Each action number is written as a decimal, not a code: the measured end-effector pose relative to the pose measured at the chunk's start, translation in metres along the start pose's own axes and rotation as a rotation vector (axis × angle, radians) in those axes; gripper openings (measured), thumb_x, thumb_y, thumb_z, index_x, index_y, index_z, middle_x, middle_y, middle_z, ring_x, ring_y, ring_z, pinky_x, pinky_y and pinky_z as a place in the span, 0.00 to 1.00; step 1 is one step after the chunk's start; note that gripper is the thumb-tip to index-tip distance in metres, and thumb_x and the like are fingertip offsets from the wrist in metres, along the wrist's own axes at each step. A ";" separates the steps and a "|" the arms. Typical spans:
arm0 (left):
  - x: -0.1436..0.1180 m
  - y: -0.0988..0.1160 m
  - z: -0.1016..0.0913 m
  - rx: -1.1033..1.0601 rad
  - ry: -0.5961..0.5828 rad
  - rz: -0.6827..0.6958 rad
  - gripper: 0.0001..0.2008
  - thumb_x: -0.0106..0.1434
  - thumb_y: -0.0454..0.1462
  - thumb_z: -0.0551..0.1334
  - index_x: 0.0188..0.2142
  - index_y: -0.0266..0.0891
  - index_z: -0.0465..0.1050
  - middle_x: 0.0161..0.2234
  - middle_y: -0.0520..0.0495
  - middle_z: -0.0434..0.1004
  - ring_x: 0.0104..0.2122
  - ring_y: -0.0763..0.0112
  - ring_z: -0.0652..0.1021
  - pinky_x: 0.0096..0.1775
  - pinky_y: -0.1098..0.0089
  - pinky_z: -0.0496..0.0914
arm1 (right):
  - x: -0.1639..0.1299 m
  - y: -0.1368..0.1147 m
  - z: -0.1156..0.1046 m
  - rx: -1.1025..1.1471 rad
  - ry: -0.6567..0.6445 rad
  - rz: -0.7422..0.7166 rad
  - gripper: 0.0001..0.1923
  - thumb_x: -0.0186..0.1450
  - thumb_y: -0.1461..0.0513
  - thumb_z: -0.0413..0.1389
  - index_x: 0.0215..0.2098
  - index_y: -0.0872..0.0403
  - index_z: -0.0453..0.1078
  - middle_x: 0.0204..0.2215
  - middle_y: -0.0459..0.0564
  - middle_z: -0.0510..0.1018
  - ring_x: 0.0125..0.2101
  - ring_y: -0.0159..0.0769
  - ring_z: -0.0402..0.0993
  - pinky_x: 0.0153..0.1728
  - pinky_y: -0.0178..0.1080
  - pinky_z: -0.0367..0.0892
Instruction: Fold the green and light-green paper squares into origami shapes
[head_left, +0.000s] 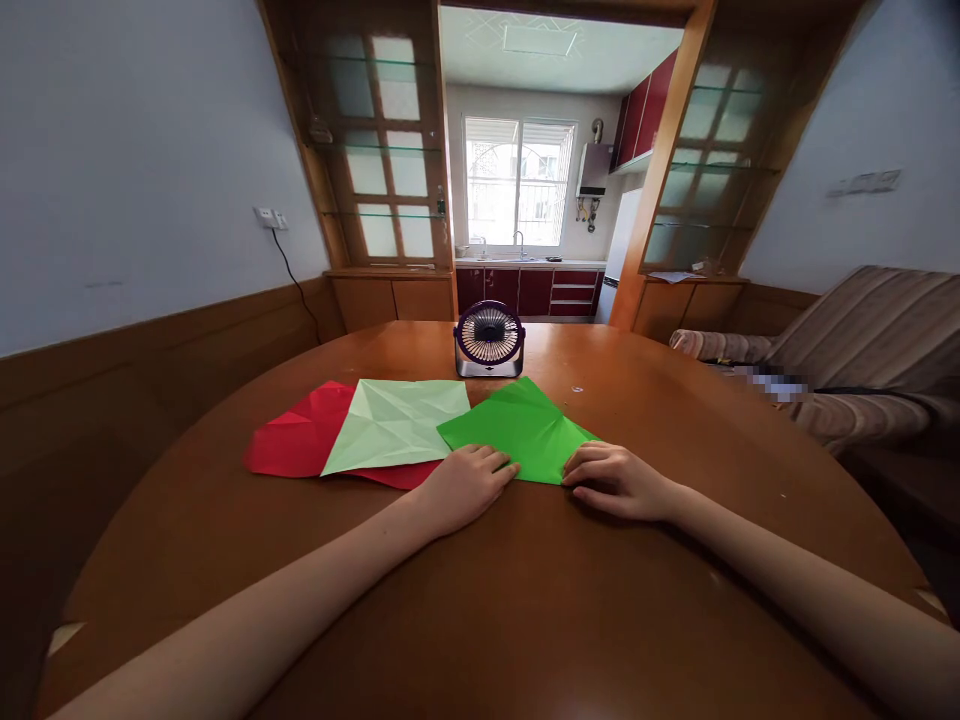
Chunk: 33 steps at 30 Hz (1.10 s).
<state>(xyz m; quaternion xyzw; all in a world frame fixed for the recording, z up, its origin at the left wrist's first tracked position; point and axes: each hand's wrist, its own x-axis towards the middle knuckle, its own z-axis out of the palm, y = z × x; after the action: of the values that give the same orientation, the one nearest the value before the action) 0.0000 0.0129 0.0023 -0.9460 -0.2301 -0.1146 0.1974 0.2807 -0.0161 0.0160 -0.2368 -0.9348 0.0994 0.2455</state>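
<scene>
A bright green sheet of paper (529,425) with crease lines lies on the table, one corner pointing toward the fan. My left hand (472,485) rests on its near left edge, fingers stretched out and lying flat. At the sheet's right corner is my right hand (619,482); its bent fingers touch the edge and the thumb stands apart below them. Under my right fingers that corner is hidden. Left of the green sheet lies a creased pale green sheet (401,425), partly on top of a red sheet (296,435).
A small purple desk fan (490,338) stands behind the papers on the round wooden table (525,600). A tiny white scrap (577,389) lies to its right. Beyond the table's right edge is a striped armchair (862,350). A black cord (294,275) hangs from the left wall socket.
</scene>
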 end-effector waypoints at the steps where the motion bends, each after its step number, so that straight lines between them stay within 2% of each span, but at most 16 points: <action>1: 0.001 0.001 0.000 -0.016 -0.002 -0.016 0.14 0.72 0.37 0.50 0.50 0.36 0.71 0.43 0.40 0.77 0.42 0.61 0.77 0.42 0.62 0.71 | 0.001 -0.002 0.001 0.014 -0.006 -0.006 0.10 0.69 0.60 0.52 0.42 0.55 0.74 0.36 0.55 0.78 0.38 0.37 0.74 0.41 0.40 0.69; 5: 0.001 0.003 -0.001 -0.075 0.012 -0.049 0.19 0.72 0.44 0.49 0.51 0.37 0.71 0.43 0.39 0.77 0.43 0.59 0.77 0.42 0.61 0.71 | 0.005 -0.011 0.006 0.118 -0.001 0.006 0.11 0.69 0.60 0.53 0.43 0.56 0.75 0.36 0.55 0.79 0.37 0.35 0.75 0.40 0.38 0.70; 10: 0.001 0.003 -0.002 -0.167 0.017 -0.090 0.21 0.72 0.45 0.48 0.53 0.40 0.72 0.47 0.38 0.76 0.45 0.59 0.76 0.45 0.59 0.71 | 0.014 -0.020 0.005 0.318 0.053 0.088 0.13 0.69 0.57 0.53 0.40 0.56 0.76 0.36 0.54 0.80 0.35 0.34 0.76 0.38 0.37 0.71; 13: 0.000 0.003 -0.002 -0.258 0.012 -0.129 0.21 0.72 0.46 0.48 0.53 0.42 0.73 0.51 0.40 0.75 0.48 0.59 0.75 0.48 0.59 0.70 | 0.023 -0.016 0.001 0.326 0.121 0.152 0.14 0.69 0.55 0.53 0.38 0.56 0.76 0.34 0.53 0.81 0.35 0.35 0.76 0.38 0.38 0.71; 17: -0.001 -0.001 -0.002 -0.414 0.007 -0.161 0.19 0.72 0.46 0.50 0.52 0.43 0.74 0.55 0.43 0.72 0.53 0.60 0.73 0.53 0.61 0.67 | 0.037 0.000 -0.005 0.190 0.191 0.241 0.14 0.68 0.56 0.53 0.38 0.55 0.76 0.33 0.51 0.80 0.34 0.34 0.75 0.35 0.37 0.70; 22: -0.002 -0.008 -0.001 -0.612 0.027 -0.172 0.16 0.70 0.44 0.54 0.43 0.39 0.78 0.52 0.42 0.75 0.52 0.63 0.74 0.54 0.63 0.67 | 0.053 0.028 -0.008 0.008 0.205 0.357 0.11 0.66 0.61 0.53 0.37 0.56 0.77 0.33 0.51 0.79 0.31 0.33 0.73 0.32 0.36 0.68; 28: -0.004 -0.011 -0.002 -0.702 0.040 -0.174 0.10 0.66 0.41 0.61 0.32 0.38 0.70 0.47 0.41 0.76 0.52 0.62 0.74 0.48 0.65 0.69 | 0.069 0.059 0.000 -0.171 0.159 0.539 0.10 0.63 0.59 0.57 0.36 0.58 0.77 0.32 0.52 0.78 0.31 0.35 0.73 0.33 0.36 0.67; 30: -0.005 -0.011 -0.004 -0.708 0.028 -0.165 0.08 0.66 0.40 0.60 0.33 0.38 0.69 0.47 0.41 0.75 0.52 0.61 0.74 0.49 0.64 0.69 | 0.072 0.065 0.002 -0.194 0.121 0.601 0.13 0.62 0.56 0.59 0.36 0.58 0.76 0.31 0.53 0.78 0.31 0.36 0.73 0.32 0.36 0.66; 33: -0.005 -0.011 -0.006 -0.715 -0.003 -0.135 0.09 0.67 0.39 0.58 0.45 0.39 0.69 0.49 0.42 0.73 0.54 0.61 0.72 0.51 0.62 0.68 | 0.077 0.071 0.001 -0.112 0.066 0.712 0.16 0.60 0.53 0.61 0.36 0.59 0.75 0.31 0.54 0.79 0.32 0.38 0.74 0.31 0.36 0.65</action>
<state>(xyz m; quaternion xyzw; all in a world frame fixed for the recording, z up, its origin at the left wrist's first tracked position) -0.0106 0.0173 0.0101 -0.9381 -0.2379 -0.1991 -0.1543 0.2489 0.0834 0.0249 -0.5639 -0.7892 0.1195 0.2122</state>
